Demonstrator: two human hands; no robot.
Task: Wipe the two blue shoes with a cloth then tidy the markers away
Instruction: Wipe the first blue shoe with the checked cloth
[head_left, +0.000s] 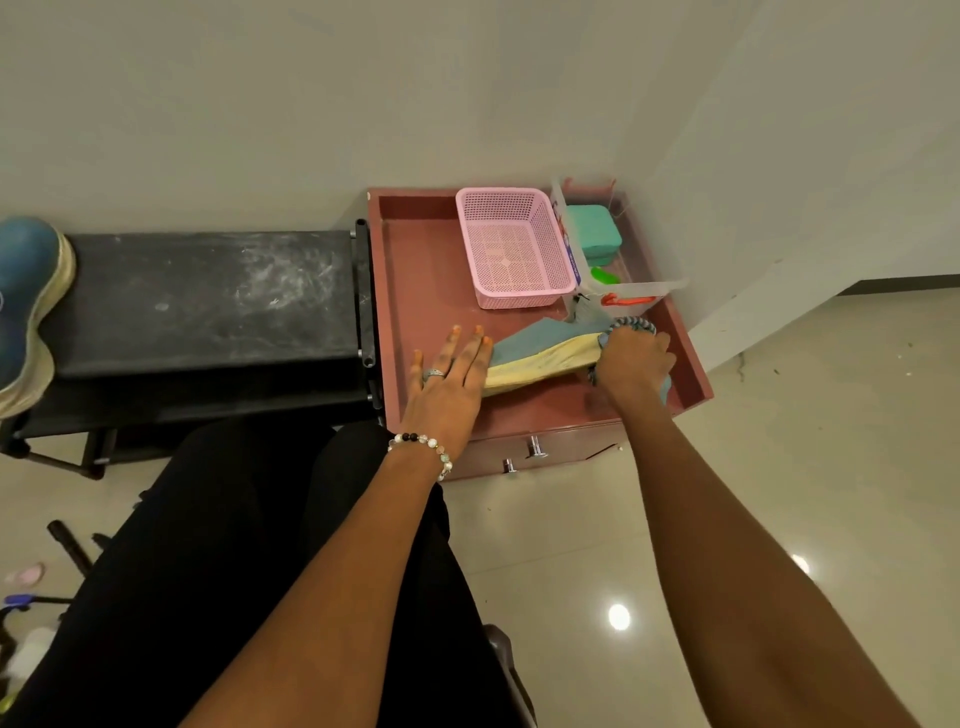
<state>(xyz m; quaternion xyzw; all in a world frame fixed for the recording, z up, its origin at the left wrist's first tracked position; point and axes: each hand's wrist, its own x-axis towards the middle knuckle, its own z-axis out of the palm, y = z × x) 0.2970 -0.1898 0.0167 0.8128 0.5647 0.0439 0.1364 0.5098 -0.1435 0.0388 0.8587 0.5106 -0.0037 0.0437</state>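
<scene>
My left hand (451, 371) lies flat with straight fingers on the toe end of the shoe (540, 358), pinning it to the pink tabletop (431, 291). My right hand (634, 364) is clenched round the cloth (631, 326) and presses it onto the heel end of that shoe, so I judge the wiping of this shoe is under way. The second shoe (28, 306) stands well off beyond my left hand, on the black bench (208, 301). I see no markers that I can tell for sure; small bright things sit in the clear box (623, 283) just past my right hand, too small to name.

What I would watch: the left hand only presses and does not grip, so a hard stroke from the right could slide the shoe toward the basket (514, 249) ahead of my hands, or twist it out from under my palm. The right hand works close to the tabletop's raised edge, and the cloth could snag there.
</scene>
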